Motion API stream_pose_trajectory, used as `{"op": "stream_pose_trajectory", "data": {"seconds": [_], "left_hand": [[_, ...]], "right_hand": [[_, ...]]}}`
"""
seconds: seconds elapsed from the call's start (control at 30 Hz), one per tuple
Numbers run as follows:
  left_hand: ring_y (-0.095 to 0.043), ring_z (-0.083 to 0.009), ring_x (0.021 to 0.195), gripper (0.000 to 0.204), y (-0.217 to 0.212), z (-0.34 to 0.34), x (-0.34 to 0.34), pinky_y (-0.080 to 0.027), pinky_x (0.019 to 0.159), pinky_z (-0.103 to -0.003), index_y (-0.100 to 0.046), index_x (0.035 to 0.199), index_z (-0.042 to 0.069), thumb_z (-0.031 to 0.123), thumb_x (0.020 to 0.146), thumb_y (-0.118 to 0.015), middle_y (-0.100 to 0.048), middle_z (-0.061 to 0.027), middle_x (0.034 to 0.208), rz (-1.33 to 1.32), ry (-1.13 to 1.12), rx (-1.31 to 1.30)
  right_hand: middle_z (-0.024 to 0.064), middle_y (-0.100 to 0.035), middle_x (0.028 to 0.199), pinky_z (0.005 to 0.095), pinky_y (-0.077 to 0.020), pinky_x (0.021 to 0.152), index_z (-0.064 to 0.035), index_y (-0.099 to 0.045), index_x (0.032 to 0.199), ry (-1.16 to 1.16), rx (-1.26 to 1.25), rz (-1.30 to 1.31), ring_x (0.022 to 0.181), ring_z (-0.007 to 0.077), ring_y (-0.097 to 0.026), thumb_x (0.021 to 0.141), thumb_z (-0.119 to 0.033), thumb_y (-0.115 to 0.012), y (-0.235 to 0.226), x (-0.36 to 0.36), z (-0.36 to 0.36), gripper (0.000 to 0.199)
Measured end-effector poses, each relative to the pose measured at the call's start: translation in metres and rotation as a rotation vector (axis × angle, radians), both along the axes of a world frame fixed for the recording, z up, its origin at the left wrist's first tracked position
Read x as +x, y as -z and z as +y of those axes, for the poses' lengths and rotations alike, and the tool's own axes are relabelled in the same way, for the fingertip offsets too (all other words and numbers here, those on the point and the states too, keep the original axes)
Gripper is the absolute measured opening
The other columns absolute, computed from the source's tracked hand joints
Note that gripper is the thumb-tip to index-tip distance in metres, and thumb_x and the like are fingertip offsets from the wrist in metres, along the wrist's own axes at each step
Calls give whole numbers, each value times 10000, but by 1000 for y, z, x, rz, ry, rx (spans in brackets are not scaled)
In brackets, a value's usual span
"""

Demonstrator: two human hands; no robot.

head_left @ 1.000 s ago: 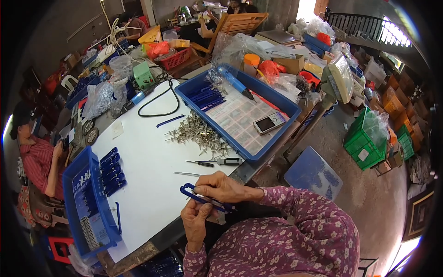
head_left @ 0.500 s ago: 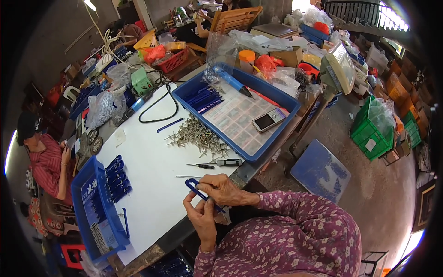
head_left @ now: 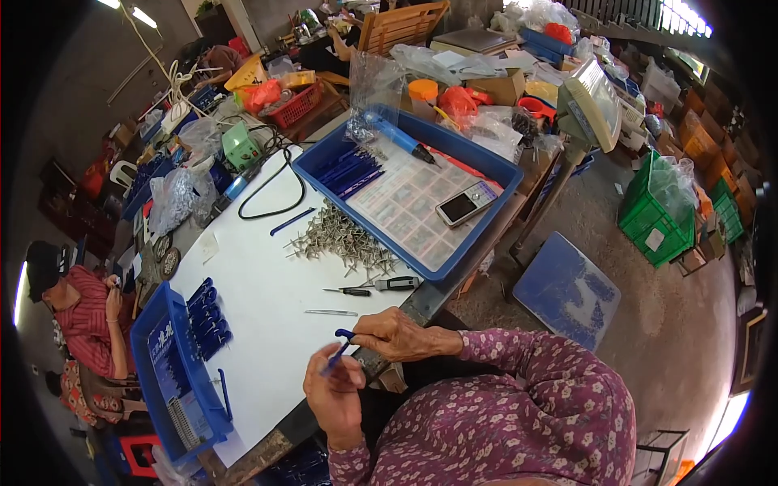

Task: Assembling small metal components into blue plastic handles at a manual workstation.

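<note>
My right hand pinches a slim blue plastic piece with a hooked end between thumb and fingers, above the table's near edge. My left hand is raised at the piece's lower end; its fingers are smeared by motion, so whether they grip it is unclear. On the white table sheet beyond, a thin metal rod lies near a grey-handled screwdriver and a black-handled one. Past these is a heap of small metal parts, with a single blue piece beside it.
A blue tray behind the heap holds blue pieces, an electric screwdriver and a phone. Left, another blue tray stands beside a row of blue pieces. A person in a striped shirt sits at far left.
The blue piece has turned, showing its hooked end instead of its long open loop. My left hand has shifted left and its fingers blur; my right hand keeps its pinch.
</note>
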State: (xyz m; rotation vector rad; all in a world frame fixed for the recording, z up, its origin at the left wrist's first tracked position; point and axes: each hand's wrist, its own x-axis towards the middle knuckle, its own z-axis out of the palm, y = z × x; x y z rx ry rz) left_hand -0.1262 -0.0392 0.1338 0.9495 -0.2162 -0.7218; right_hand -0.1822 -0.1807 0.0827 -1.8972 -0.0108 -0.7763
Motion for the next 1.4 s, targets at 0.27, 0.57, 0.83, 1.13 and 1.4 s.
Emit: {"op": "stream_pose_trajectory", "data": {"seconds": [0.27,0.57,0.83,1.13,1.4], "left_hand": [[-459,-84,434,200,2,6,23,-301,382,-176,-541,918,-17,175,873,-507,-547,-64,595,-272,-17,183],[-390,-24,433,182,3,5,31,-234,380,-161,-552,765,19,178,852,-541,-470,19,547,-270,-95,278],[-464,-73,525,216,69,21,29,-351,440,-194,-516,954,38,236,878,-477,-534,-5,746,304,398,39],[-459,-78,808,281,34,4,16,-383,734,-208,-487,1073,-24,200,919,-416,-519,-21,890,-371,81,239],[-606,-175,786,247,43,-12,18,-501,721,-270,-457,1041,-77,134,922,-414,-589,-138,895,-53,151,-30]], "right_hand": [[145,-444,542,352,-346,459,14,-505,677,-169,-82,34,464,282,-445,795,-134,-574,-12,-10,1,201],[110,-505,587,325,-372,478,27,-556,766,-326,4,64,490,207,-473,830,-131,-546,-26,-11,2,171],[106,-568,664,290,-433,502,32,-553,803,-313,-63,-150,570,214,-581,822,-68,-545,-50,-7,8,102],[95,-544,680,281,-429,572,17,-572,836,-181,160,150,621,178,-555,819,-99,-550,-61,5,-1,119],[-23,-507,638,173,-364,486,22,-604,832,36,461,259,568,26,-439,848,-132,-562,-29,30,2,160]]}}
